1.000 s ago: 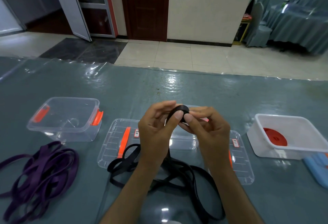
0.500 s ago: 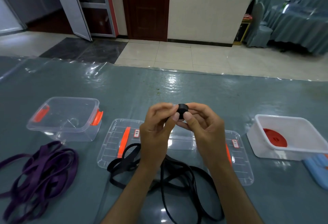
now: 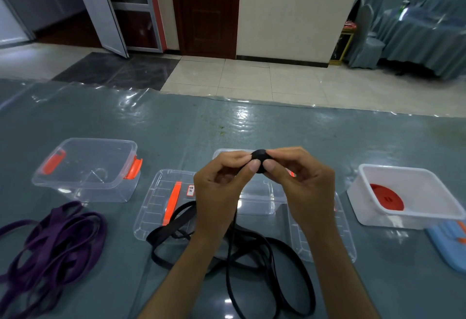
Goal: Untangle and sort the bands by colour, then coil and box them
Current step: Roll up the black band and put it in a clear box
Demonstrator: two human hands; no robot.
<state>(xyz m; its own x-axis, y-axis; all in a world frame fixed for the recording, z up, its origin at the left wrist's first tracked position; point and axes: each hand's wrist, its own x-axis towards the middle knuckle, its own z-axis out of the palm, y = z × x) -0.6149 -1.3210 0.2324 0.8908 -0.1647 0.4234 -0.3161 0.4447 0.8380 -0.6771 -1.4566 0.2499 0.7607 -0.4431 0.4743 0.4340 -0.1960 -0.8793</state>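
Observation:
My left hand (image 3: 222,192) and my right hand (image 3: 300,185) meet above the table and both pinch a small tight coil of black band (image 3: 259,161) between thumbs and fingertips. The rest of the black band (image 3: 252,260) hangs down from the coil and lies in loose tangled loops on the table below my wrists. A heap of purple band (image 3: 53,240) lies at the left. A red coiled band (image 3: 385,196) sits in the white box (image 3: 428,217) at the right. An empty clear box with orange clips (image 3: 85,167) stands at the left.
Another clear box (image 3: 257,202) stands behind my hands, between two clear lids (image 3: 164,202) (image 3: 325,243) lying flat. A blue lid (image 3: 448,243) lies at the right edge. The table carries a glossy plastic cover (image 3: 176,121); tiled floor lies beyond it.
The black coil between my fingertips has become smaller and tighter. Both hands have stayed together in the same place.

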